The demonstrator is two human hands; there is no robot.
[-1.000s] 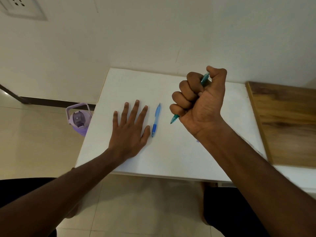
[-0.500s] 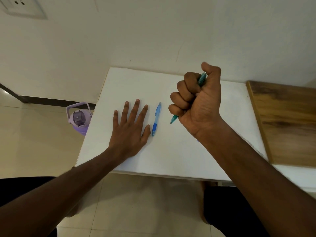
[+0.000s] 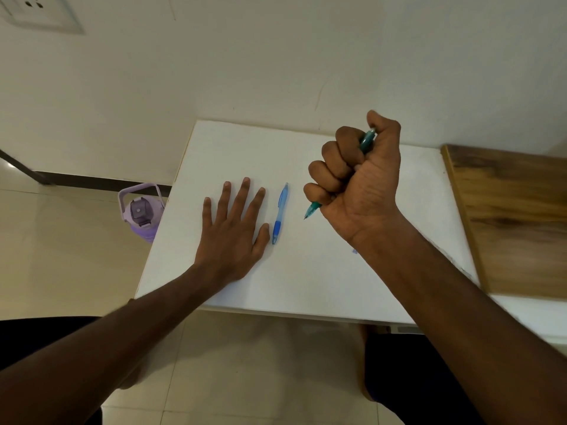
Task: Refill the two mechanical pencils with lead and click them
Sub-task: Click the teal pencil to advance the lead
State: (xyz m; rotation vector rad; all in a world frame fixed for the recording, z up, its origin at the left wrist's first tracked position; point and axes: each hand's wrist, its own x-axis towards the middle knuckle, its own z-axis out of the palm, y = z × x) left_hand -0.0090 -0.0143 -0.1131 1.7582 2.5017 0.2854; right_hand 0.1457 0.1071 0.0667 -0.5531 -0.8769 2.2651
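Observation:
My right hand point(image 3: 359, 182) is raised above the white table point(image 3: 306, 271) in a fist around a teal mechanical pencil point(image 3: 367, 140). Its tip pokes out below the little finger, pointing down and left. My thumb sits on the pencil's top end. A blue mechanical pencil point(image 3: 280, 213) lies on the table, tip toward me. My left hand point(image 3: 236, 231) rests flat on the table just left of it, fingers spread, thumb almost touching the blue grip. No lead container is visible.
A wooden board point(image 3: 515, 222) lies along the table's right side. On the floor left of the table stands a purple water bottle point(image 3: 141, 213) with a handle. A white wall rises just behind the table.
My right fist with the teal pencil shifted slightly left and the thumb pressed down on its top end. My left hand and the blue pencil stayed still.

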